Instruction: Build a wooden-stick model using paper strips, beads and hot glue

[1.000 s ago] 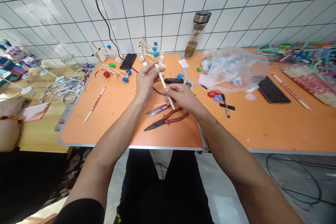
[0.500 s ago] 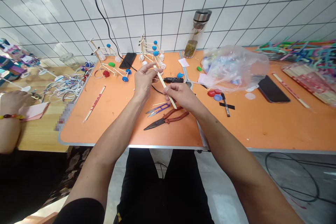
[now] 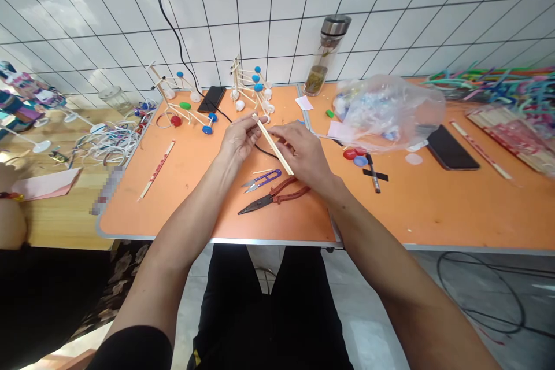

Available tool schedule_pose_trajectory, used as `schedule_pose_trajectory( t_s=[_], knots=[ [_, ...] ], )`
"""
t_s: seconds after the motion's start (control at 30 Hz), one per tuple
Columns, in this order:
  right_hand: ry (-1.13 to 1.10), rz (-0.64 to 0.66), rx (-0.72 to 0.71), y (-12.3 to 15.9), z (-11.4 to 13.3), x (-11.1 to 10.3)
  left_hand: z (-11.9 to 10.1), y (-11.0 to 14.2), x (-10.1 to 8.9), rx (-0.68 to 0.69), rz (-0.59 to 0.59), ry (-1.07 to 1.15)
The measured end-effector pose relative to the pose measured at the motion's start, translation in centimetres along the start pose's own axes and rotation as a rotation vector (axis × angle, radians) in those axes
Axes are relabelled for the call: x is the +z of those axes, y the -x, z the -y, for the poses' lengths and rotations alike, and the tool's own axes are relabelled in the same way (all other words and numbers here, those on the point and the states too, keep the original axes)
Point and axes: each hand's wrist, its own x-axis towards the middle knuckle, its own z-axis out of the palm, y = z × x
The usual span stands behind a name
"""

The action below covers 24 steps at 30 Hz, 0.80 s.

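Note:
A pair of pale wooden chopsticks (image 3: 272,142) slants between my hands, its lower end above the pliers. My left hand (image 3: 240,137) pinches the chopsticks near their upper end. Just right of the sticks is my right hand (image 3: 304,153), fingers curled, its back toward me; whatever it grips is hidden. This hand now covers the spot of a black-handled object. Below lie purple thread snips (image 3: 265,180) and long-nose pliers (image 3: 272,199) with red-brown handles.
Stick models with coloured balls (image 3: 184,106) stand near the tiled wall. Behind are a phone (image 3: 211,99) and tea bottle (image 3: 321,60). To the right lie a plastic bag (image 3: 390,107), marker (image 3: 373,173) and another phone (image 3: 453,148). A co-worker's arm (image 3: 11,225) rests left.
My right hand has let go of the chopsticks' lower part and moved up and slightly right over the black-handled object. The left hand keeps hold. The co-worker's hand has shifted left.

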Motion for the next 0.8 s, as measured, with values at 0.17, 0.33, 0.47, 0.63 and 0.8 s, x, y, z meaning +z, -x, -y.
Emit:
schedule_pose_trajectory(
  t_s=[0.17,0.33,0.47,0.63,0.8],
  knots=[
    [0.123,-0.089,-0.277,0.4,-0.9,0.6,0.5,0.3,0.5,-0.110,-0.014,0.054],
    [0.155,-0.041,-0.341,0.6,-1.4,0.1,1.1,0.9,1.1,-0.208,0.022,0.059],
    [0.120,-0.132,-0.254,0.4,-0.6,-0.4,1.5,1.3,1.2,-0.243,0.111,-0.007],
    [-0.120,-0.492,0.118,-0.7,0.5,-1.8,1.9,1.9,1.2,-0.133,0.251,-0.215],
    [-0.388,-0.579,0.381,-1.7,-0.4,-3.7,2.3,1.6,1.0,-0.017,0.339,-0.266]
  ],
)
